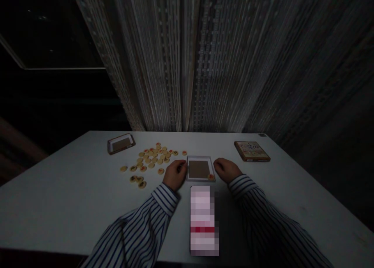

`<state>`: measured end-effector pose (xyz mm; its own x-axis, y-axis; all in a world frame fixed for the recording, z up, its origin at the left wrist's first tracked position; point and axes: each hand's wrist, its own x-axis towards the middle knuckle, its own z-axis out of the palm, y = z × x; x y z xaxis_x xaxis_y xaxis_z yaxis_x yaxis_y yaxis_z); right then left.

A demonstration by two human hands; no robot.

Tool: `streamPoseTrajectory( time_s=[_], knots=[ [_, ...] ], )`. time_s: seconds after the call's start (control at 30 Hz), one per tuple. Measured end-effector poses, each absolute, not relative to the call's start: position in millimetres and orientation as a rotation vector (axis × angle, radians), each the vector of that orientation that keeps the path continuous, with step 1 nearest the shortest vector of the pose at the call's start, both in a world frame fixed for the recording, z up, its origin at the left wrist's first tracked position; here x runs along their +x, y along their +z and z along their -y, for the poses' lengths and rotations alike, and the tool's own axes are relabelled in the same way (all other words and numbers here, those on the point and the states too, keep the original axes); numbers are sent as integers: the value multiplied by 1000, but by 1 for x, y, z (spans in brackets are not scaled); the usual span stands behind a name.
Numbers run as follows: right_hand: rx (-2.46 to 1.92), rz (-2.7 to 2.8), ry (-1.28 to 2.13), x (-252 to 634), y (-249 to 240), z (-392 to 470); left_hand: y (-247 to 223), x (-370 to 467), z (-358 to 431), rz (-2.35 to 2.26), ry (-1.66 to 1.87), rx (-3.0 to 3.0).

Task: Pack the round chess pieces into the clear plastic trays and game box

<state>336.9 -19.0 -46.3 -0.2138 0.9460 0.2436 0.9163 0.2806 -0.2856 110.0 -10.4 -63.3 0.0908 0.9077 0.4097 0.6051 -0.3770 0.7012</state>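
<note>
- Striped sleeves (pixel 128 231) come in from the bottom edge, with a tall pixelated pink-and-white patch (pixel 201 209) sitting between them, so no clue what's under that.
- Left hand (pixel 174 175): fingers bent inward, not spread, tips right up at the left wall of the tray (pixel 199 169). Bit of red by the fingertips, but it's too dark to tell if they're pinching anything or actually touching the wall.
- Right hand (pixel 229 171): fingers curled in loosely, thumb side facing the tray's right wall. Can't tell if it's touching, or if the fingers hold something.
- Tray's flat on the white table (pixel 73 197), right between the hands. One red-marked disc (pixel 210 177) is in its near right corner.
- Loads of other discs (pixel 151 165) are scattered left of the tray, some with red marks, some black.
- Open box (pixel 121 144) beyond them, far left; printed box (pixel 252 151) off to the right.
</note>
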Motion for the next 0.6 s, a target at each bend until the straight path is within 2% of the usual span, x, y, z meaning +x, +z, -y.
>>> streamPoseTrajectory(
  time_s=[0.6],
  knots=[
    [-1608, 2189, 7, 337, -45, 21, -61, 115, 14, -1487, 1175, 1971]
  ],
)
